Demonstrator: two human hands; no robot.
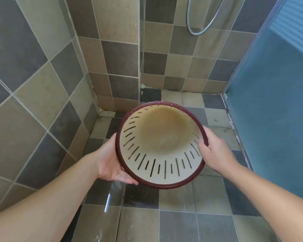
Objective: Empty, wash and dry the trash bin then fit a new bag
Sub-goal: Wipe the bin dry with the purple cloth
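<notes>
Hands grip the trash bin (pixel 162 145) at frame centre: left hand (pixel 112 163) cupped under its dark red rim, right hand (pixel 215 152) clamped over the rim's right edge, its mouth tilted toward the camera above the wet tiled floor (pixel 208 203). Washing looks under way; tipping the mouth downward should drain water through the slots, and both grips should stay firm since the plastic looks slippery.

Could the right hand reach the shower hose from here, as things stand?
Probably not right away: the right hand is gripping the rim of the trash bin, which both hands hold low over the floor. The shower hose hangs high on the far wall, nothing blocking it.
</notes>
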